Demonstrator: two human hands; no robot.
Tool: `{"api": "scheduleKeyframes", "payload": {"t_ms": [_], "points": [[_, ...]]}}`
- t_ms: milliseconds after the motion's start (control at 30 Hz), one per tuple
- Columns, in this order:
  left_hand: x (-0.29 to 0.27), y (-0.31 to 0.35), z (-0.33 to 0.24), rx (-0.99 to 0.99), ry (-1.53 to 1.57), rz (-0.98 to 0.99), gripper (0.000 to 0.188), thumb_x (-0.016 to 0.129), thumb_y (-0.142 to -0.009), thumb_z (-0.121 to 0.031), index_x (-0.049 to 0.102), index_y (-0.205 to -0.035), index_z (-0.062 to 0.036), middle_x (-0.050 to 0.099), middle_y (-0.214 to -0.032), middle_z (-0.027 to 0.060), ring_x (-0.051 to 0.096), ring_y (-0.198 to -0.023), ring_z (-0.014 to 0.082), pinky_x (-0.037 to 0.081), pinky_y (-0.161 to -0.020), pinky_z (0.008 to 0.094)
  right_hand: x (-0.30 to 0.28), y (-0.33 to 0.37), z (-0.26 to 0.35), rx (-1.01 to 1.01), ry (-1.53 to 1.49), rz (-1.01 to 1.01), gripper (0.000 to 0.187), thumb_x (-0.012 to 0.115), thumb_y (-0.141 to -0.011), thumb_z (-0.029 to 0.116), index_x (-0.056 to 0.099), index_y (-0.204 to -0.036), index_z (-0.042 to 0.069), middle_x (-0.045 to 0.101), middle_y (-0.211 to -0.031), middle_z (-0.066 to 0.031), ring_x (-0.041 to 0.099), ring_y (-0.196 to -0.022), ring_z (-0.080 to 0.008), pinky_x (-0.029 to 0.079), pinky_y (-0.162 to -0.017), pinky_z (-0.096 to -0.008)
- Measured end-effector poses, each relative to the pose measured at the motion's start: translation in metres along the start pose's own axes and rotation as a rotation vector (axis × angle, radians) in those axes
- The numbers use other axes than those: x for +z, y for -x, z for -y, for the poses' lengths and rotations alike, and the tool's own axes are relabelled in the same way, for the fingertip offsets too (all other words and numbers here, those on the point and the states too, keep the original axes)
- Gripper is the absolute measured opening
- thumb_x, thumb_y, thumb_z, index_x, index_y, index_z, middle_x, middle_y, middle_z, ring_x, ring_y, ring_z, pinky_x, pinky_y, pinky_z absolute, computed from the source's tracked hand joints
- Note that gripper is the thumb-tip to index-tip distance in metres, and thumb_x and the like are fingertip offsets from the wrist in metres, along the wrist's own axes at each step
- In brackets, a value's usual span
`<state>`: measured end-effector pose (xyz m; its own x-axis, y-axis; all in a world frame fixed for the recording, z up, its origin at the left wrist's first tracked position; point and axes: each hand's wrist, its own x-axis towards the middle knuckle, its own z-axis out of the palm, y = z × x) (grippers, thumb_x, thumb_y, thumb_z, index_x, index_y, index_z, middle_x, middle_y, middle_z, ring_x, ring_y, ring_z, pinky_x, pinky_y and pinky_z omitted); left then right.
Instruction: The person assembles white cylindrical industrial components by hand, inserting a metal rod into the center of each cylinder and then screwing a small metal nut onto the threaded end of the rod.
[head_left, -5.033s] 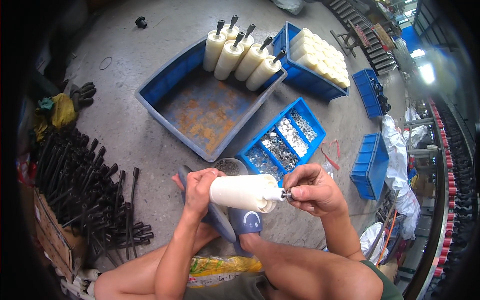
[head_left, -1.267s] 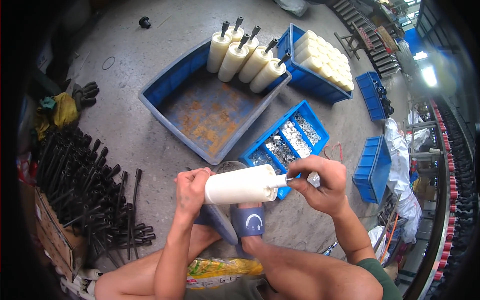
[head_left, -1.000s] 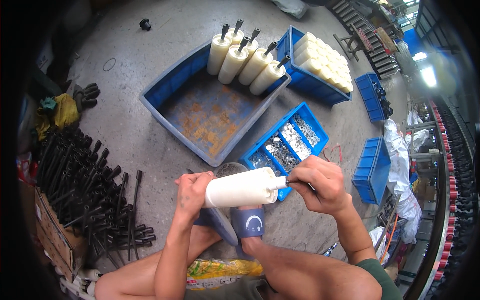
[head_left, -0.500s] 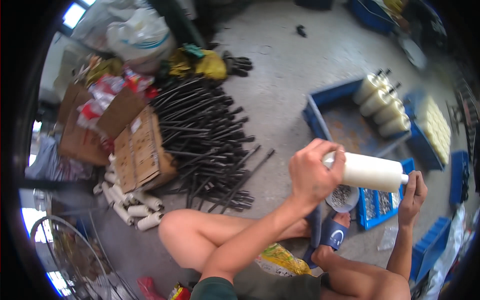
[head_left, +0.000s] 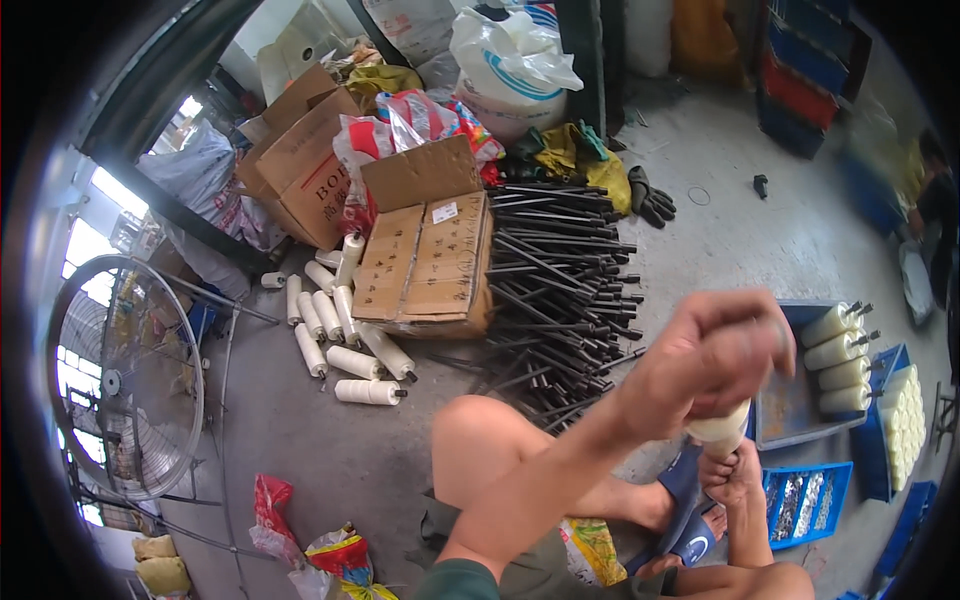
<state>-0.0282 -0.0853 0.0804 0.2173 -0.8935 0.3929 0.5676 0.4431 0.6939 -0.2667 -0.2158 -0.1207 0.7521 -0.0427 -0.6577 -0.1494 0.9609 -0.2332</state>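
A cream-white roller (head_left: 718,430), strongly foreshortened, stands tilted between my hands right of the middle. My left hand (head_left: 715,350) curls closed over its upper end; the fingers are slightly blurred and hide what is at that end. Below, the fingers of my right hand (head_left: 732,474) are closed around the narrow lower end. Close to my right hand sits a blue divided tray (head_left: 848,470) of small metal parts. Behind my left hand lies a heap of black rods (head_left: 560,270).
A blue-grey bin (head_left: 775,437) at the right holds upright rollers, beside a blue crate (head_left: 882,483) of cream pieces. Left are loose white rollers (head_left: 352,361), a cardboard box (head_left: 420,262) and a round fan (head_left: 125,380). A person (head_left: 937,215) is at the far right edge.
My view has swung left. The roller has turned from lying sideways to pointing up toward me, my left hand now above it and my right hand below.
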Motion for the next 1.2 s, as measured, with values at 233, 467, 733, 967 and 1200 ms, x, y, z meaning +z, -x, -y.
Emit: {"api": "scheduleKeyframes", "payload": {"t_ms": [233,467,733,967,1200], "points": [[-0.004,0.007,0.026,0.034,-0.403,-0.799,0.025,0.065,-0.099,-0.027,0.066,-0.091,-0.0037,0.058,-0.076,-0.004,0.048,-0.064,0.0019,0.039,-0.056,0.0216,-0.001,-0.019,-0.022,-0.123,-0.097,-0.069,0.03,0.047,-0.101,0.033,0.05,-0.078,0.013,0.03,-0.051,0.0083,0.029,-0.042,-0.0059,0.022,-0.038,-0.0218],[-0.01,0.031,0.017,0.044,0.079,-0.576,0.034,0.053,-0.103,-0.035,0.055,-0.108,-0.0011,0.055,-0.08,0.0043,0.046,-0.057,0.0067,0.038,-0.053,0.0221,0.001,-0.033,-0.045,-0.239,0.065,-0.167,0.037,0.046,-0.102,0.034,0.048,-0.07,0.016,0.031,-0.051,0.0078,0.026,-0.039,-0.0074,0.021,-0.036,-0.0233],[0.018,0.009,0.043,0.139,-0.319,-0.912,0.02,0.059,-0.102,-0.025,0.06,-0.105,-0.0053,0.059,-0.092,0.001,0.051,-0.082,0.0063,0.042,-0.073,0.0229,-0.001,-0.031,-0.043,-0.479,-0.021,-0.176,0.031,0.052,-0.101,0.032,0.052,-0.076,0.014,0.032,-0.053,0.0075,0.029,-0.041,-0.0073,0.023,-0.037,-0.0228],[0.027,0.015,0.045,0.214,-0.104,-1.053,0.025,0.057,-0.101,-0.031,0.057,-0.095,-0.0069,0.052,-0.087,-0.0004,0.049,-0.078,0.0091,0.042,-0.069,0.0279,0.003,-0.028,-0.055,-0.447,0.012,-0.162,0.028,0.053,-0.101,0.031,0.052,-0.077,0.015,0.031,-0.052,0.0081,0.028,-0.039,-0.0061,0.023,-0.036,-0.0219],[0.025,-0.001,0.004,-0.315,-0.417,0.129,0.022,0.076,-0.088,-0.018,0.064,-0.09,-0.0003,0.052,-0.063,-0.003,0.042,-0.052,0.0049,0.036,-0.054,0.0225,0.016,-0.024,-0.033,0.193,-0.031,-0.122,0.04,0.052,-0.099,0.047,0.054,-0.073,0.017,0.037,-0.05,0.0098,0.034,-0.039,-0.0054,0.025,-0.038,-0.0203]]}}
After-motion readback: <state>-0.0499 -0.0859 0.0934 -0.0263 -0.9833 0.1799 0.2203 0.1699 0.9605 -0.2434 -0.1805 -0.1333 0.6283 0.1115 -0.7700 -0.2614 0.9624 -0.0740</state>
